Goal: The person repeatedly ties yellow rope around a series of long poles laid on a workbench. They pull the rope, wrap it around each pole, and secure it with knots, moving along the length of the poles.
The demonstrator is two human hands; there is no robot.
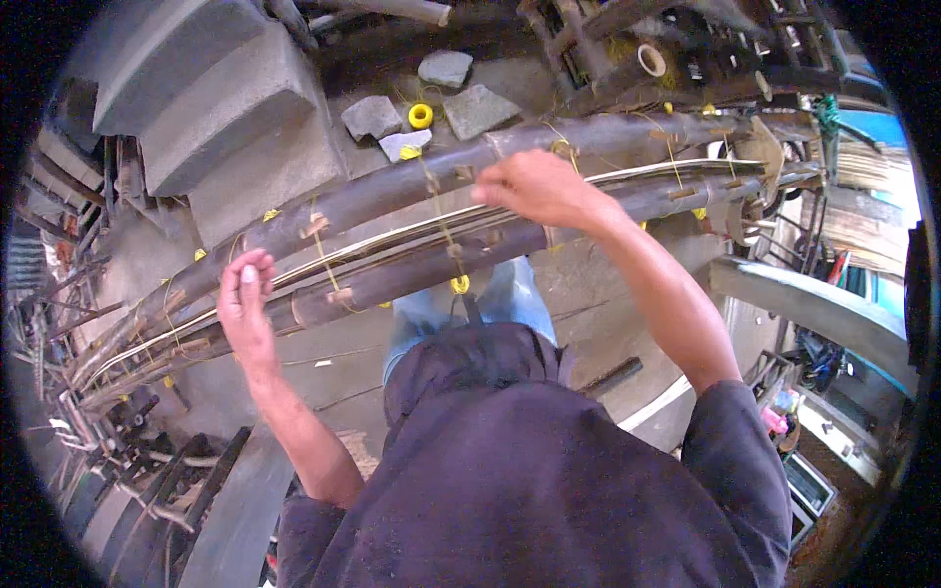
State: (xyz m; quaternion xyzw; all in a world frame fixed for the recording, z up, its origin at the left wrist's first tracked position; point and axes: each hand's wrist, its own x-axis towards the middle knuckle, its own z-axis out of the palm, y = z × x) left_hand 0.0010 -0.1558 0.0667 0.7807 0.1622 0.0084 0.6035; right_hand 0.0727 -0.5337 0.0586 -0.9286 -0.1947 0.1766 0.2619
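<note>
Two long dark bamboo poles, a far pole [363, 196] and a near pole [402, 274], run side by side across in front of me. Pale, thin split strips [392, 233] lie lengthwise between them. Yellow cord [439, 211] crosses from pole to pole at several places, around short wooden pegs. My left hand [245, 309] is raised over the poles' left part, fingers loosely bent and slightly apart, with nothing seen in it. Above the strips, right of the middle, my right hand [539, 188] has its fingers drawn together by the far pole; whatever they grip is hidden.
Beyond the poles lie a yellow roll of cord [420, 117] and several flat stones [478, 110]. Concrete steps [260, 118] rise at the far left. A wooden framework [578, 44] stands at the far right. A concrete beam [814, 314] is at the right.
</note>
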